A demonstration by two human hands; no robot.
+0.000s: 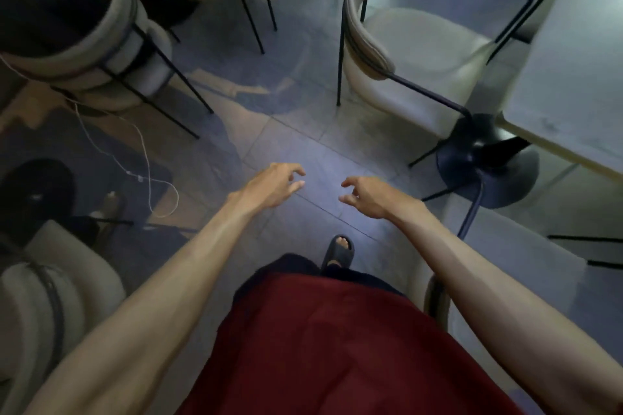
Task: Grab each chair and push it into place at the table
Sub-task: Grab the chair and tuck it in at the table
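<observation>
— Where's the chair (pixel 397 40) he's after?

— Up ahead on his right, beside the pale surface (pixel 573 77). Its curved back faces the open aisle and its seat points in toward the surface, partly tucked under the edge, so the far side of the seat is hidden.

— What's it made of?

— Cream padding, smooth and rounded, the backrest wrapping round like a band, on thin black metal legs. The surface stands on a dark round pedestal base (pixel 488 172).

— And the hands?

— Both held out over the tiled floor (pixel 303 131), touching nothing. The left hand (pixel 269 185) has its fingers (pixel 296 173) loosely curled and spread; the right hand (pixel 367 197) is the same, fingers half bent, empty (the two are close together but apart).

— Anything else around?

— Another cream chair (pixel 84 44) on the far left, blurred, its back toward the aisle and something dark on it that I can't make out. A third chair (pixel 43 296) is cut off at the lower left. A thin white cable (pixel 148 175) loops over the floor near it. One foot in a dark sandal (pixel 338 251) shows below a red garment (pixel 337 347).
</observation>
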